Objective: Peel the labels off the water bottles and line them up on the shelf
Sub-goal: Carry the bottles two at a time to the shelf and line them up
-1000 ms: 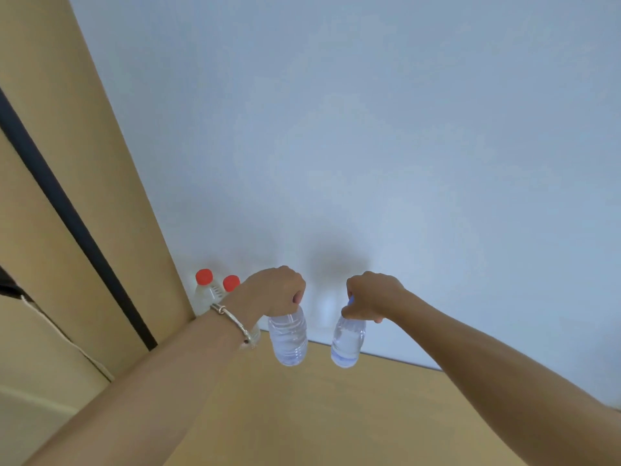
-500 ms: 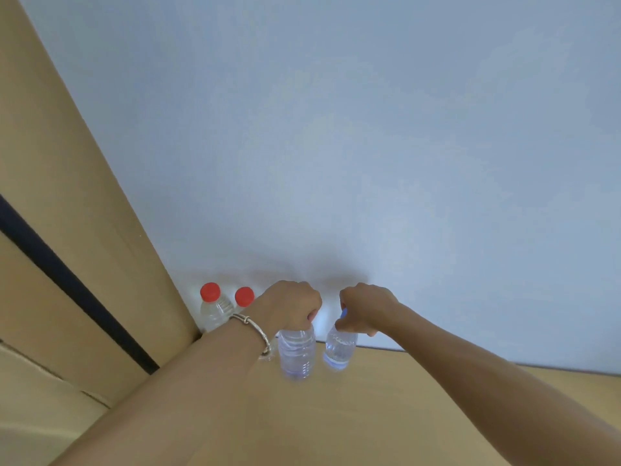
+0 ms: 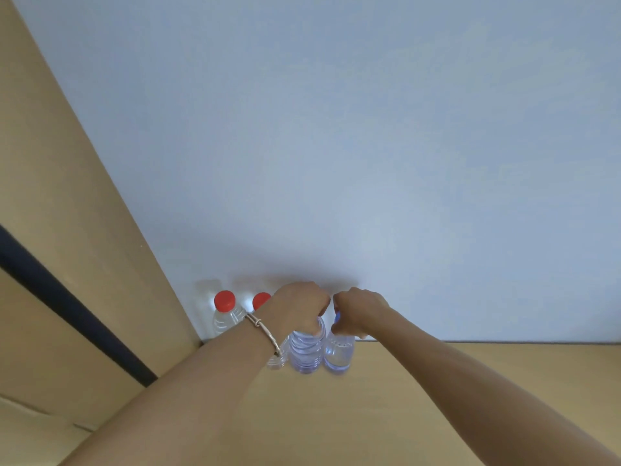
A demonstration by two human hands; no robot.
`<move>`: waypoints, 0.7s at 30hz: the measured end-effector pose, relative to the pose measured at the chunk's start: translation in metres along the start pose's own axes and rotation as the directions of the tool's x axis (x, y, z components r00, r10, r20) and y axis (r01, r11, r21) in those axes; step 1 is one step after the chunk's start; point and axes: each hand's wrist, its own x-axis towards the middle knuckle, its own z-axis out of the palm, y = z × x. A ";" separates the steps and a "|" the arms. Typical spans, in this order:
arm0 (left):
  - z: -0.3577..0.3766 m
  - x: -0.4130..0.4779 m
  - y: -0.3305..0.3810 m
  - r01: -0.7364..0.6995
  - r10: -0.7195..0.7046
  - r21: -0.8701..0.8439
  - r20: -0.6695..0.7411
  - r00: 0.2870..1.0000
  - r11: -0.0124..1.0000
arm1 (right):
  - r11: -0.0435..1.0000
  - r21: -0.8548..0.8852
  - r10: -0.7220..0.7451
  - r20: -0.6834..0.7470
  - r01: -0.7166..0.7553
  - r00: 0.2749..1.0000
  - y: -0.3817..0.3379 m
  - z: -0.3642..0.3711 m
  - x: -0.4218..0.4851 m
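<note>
Water bottles, two clear ribbed plastic ones bare of labels, the left bottle (image 3: 305, 353) and the right bottle (image 3: 339, 356), are each held from above.

Nearest the camera, two bare forearms reach forward over the tan wooden shelf board (image 3: 437, 391). The left one wears a thin silver bangle (image 3: 265, 331) at the wrist.

Further along, the two bottles stand upright and just beside each other with their bases at the board. I cannot tell whether their weight is fully down.

The left hand (image 3: 299, 307) has its fingers curled round the neck and cap of the left bottle. The right hand (image 3: 361, 312) is curled round the top of the right bottle, with a sliver of blue cap (image 3: 337, 317) showing beneath it. Gripping by the top leaves the bodies free, so, as I judge it, each bottle can be nudged tight against its neighbour.

Beyond the left wrist stand two more clear, label-free bottles. The first red-capped bottle (image 3: 225, 317) is close against the tan side panel (image 3: 84, 213). The second red-capped bottle (image 3: 261, 300) is mostly hidden behind the wrist. The row seems to start in that corner and run rightward, which would explain why the held pair sits directly next to it.

Behind everything rises a plain pale blue-grey wall (image 3: 336, 129).
</note>
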 end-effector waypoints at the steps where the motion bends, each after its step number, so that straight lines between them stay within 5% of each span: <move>1: 0.000 -0.001 -0.001 0.000 0.000 0.008 0.002 1.000 1.000 | 1.000 0.003 0.007 0.007 -0.007 1.000 0.000 0.000 0.000; 21: -0.003 -0.009 0.010 0.096 -0.094 0.041 -0.047 0.994 0.994 | 0.991 -0.109 -0.087 -0.049 0.081 0.995 -0.004 0.007 0.002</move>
